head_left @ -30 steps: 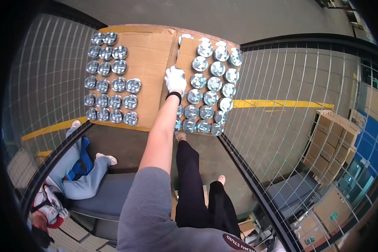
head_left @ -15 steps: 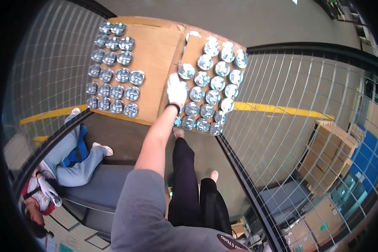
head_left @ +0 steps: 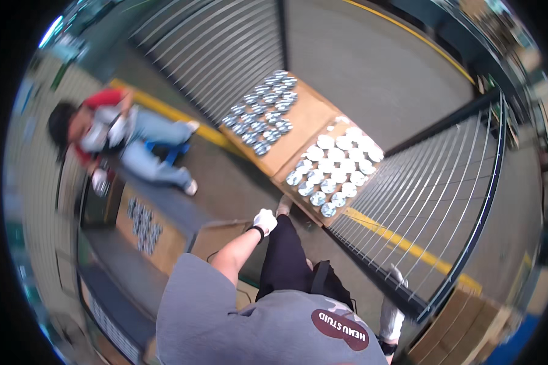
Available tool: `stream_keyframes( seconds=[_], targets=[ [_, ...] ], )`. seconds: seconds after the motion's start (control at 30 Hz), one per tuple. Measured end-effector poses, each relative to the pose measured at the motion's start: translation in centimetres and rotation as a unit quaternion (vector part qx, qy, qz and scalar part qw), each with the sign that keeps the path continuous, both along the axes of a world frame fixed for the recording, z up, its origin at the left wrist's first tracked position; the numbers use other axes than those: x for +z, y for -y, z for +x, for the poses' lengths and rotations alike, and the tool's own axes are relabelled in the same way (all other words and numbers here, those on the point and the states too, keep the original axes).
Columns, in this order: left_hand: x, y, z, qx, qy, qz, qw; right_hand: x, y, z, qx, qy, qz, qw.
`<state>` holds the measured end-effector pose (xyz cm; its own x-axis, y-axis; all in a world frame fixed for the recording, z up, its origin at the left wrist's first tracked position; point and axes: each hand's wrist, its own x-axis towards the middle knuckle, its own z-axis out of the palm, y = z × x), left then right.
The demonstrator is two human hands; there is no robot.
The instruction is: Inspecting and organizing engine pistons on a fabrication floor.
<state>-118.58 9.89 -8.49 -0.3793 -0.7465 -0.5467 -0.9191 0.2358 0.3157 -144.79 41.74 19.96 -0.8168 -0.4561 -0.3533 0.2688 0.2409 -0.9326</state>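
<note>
My left hand (head_left: 265, 221), in a white glove with a black wristband, hangs in front of my dark trousers. Its fingers look curled in, and nothing shows in them. Just beyond it, apart from the hand, lies a cardboard sheet (head_left: 313, 112) with two groups of round shiny metal parts: a left group (head_left: 262, 109) and a brighter right group (head_left: 329, 185). At the lower right is my right hand (head_left: 392, 317), also gloved in white, by the black frame rail. Its fingers are blurred and partly hidden, so I cannot make out a grip.
Wire mesh panels with black frames flank the cardboard on the left (head_left: 207, 61) and right (head_left: 426, 176). A seated person (head_left: 112, 128) is at the left, beside a grey bench (head_left: 158, 194). More metal parts (head_left: 143, 225) lie on cardboard there. Brown cartons (head_left: 463, 325) stand at lower right.
My left hand has left the right-hand group of parts and drawn back toward my body. The view has turned and the cardboard looks farther off. My right hand has come into view.
</note>
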Motion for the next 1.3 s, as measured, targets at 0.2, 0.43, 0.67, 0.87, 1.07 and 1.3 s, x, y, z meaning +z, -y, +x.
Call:
stream_keyframes(
  seconds=[0.2, 0.43, 0.67, 0.87, 1.07, 1.3],
  targets=[
    [2.8, -16.2, 11.2, 0.225, -0.098, -0.079, 0.966, -1.0, -3.4, -1.3, 0.173, 0.059, 0.066, 0.981],
    [0.9, -51.0, 28.4, 0.176, 0.16, 0.025, 0.971, -16.7, -2.9, -0.8, 0.563, -0.125, 0.335, 0.745],
    [2.0, -73.2, 30.3, 0.315, 0.219, 0.14, 0.913, -30.9, -9.2, -2.8, 0.772, -0.482, 0.361, 0.203],
    [0.0, -85.5, 25.6, 0.406, 0.17, 0.035, 0.897, -25.2, -9.9, 11.9, 0.748, -0.41, 0.319, 0.413],
    [0.9, -91.4, 25.3, 0.592, -0.127, 0.079, 0.792, -20.8, -14.3, 22.4, 0.717, -0.436, 0.22, 0.498],
    [-0.8, -100.0, 31.9, 0.556, -0.003, 0.111, 0.824, -21.6, -24.3, 17.7, 0.713, -0.427, 0.345, 0.436]
  ],
)
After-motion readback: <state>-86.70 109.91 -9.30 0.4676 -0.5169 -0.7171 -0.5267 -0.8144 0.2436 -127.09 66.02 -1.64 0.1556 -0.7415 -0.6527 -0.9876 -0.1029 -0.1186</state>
